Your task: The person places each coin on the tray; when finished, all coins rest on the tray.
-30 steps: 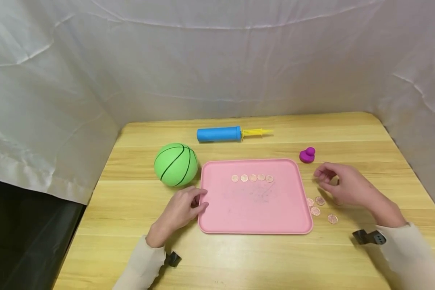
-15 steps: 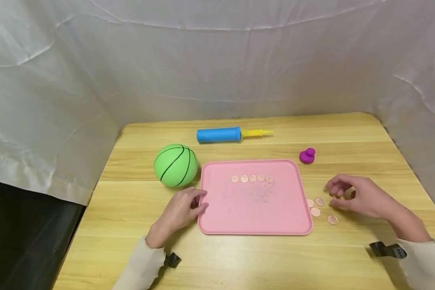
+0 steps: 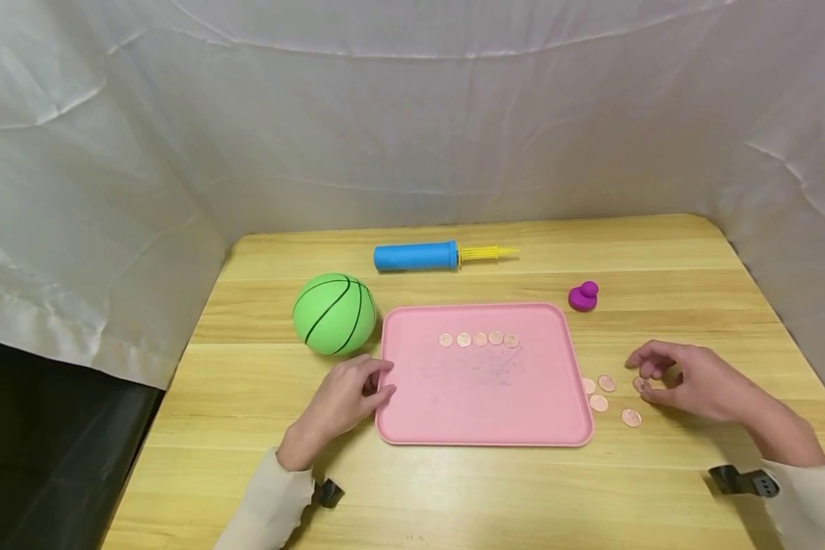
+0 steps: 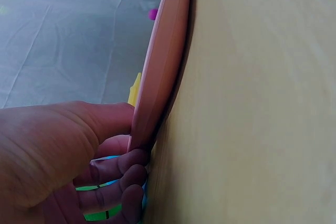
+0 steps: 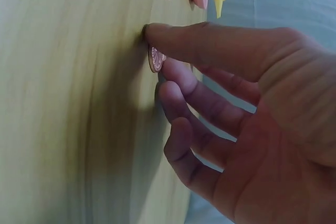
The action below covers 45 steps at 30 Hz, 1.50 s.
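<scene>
My left hand [image 3: 340, 393] grips the left rim of a pink tray [image 3: 481, 424], thumb on the inside and fingers curled below the edge in the left wrist view. Down at the table to the tray's right, my right hand [image 3: 690, 382] has its thumb and fingertips at a copper coin [image 3: 640, 384]. In the right wrist view that coin [image 5: 156, 60] shows between the thumb [image 5: 199, 43] and a fingertip, pinched at its edges and low to the wood. Several more coins [image 3: 631, 417] lie by the tray's right edge. A row of coins [image 3: 480, 339] lies inside the tray.
A green ball [image 3: 334, 314] with black lines stands at the tray's upper left. Behind the tray lies a blue hand pump [image 3: 415, 256] with a yellow tip. A purple knobbed piece [image 3: 583, 296] sits beyond the tray's far right corner. Grey cloth [image 3: 454, 122] hangs around the table.
My right hand has come down and rightward from near the purple piece to the coin, its fingers drawing closer around it. The left hand and the tray stay put.
</scene>
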Available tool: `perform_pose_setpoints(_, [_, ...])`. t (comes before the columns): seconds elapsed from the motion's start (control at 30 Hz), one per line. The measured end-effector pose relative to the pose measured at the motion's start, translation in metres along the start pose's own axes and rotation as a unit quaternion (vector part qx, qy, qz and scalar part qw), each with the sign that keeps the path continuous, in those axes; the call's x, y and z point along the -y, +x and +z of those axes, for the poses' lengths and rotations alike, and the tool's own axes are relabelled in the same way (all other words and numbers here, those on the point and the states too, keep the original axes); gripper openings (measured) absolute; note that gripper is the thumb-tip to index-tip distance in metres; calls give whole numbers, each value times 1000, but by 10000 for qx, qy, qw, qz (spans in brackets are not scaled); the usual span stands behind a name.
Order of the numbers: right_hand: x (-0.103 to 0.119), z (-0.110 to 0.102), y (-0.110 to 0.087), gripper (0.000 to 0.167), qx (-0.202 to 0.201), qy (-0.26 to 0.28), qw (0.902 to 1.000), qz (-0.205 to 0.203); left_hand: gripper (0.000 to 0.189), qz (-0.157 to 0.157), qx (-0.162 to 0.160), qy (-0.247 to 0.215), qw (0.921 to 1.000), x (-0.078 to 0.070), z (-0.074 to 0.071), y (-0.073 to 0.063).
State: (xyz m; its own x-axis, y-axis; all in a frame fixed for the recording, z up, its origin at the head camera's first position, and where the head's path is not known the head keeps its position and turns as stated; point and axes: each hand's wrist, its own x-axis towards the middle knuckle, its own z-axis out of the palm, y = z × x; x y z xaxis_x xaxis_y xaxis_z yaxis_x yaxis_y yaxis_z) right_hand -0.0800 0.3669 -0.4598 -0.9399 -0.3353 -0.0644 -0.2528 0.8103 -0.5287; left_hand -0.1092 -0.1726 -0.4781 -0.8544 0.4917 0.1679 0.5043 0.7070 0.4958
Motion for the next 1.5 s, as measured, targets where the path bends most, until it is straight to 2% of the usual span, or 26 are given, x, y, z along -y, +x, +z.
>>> perform_pose_setpoints(0.2, [-2,0,2,36,-39,26,9998,-193,29,-6,-5,-18,10000,-1,0,0])
perform_pose_setpoints(0.5, [1,1,4,38,151,189,9996,-154,29,19,-26,-20,10000,-1,0,0])
perform_pose_setpoints(0.7, [2,6,1,31,53,250,9992,-322,30,36,-27,7,10000,-1,0,1])
perform_pose_setpoints(0.8, [4,7,1,26,212,393,9981,-423,30,44,-22,12,10000,-1,0,1])
perform_pose_setpoints(0.87, [5,5,3,23,364,414,9978,-361,29,42,-24,8,10000,-1,-1,1])
perform_pose_setpoints(1.0, [8,1,6,23,498,125,9986,-109,30,22,-35,-12,10000,-1,0,0])
perform_pose_setpoints(1.17, [18,-1,14,24,145,-31,9998,-159,31,-7,-32,-3,10000,0,-1,-1])
perform_pose_setpoints(1.37, [32,4,24,22,-320,196,9982,-464,30,50,-25,-38,10000,1,-1,-1])
perform_pose_setpoints(1.5, [40,6,31,24,-373,407,9955,-767,30,21,8,-65,10000,0,-1,-1])
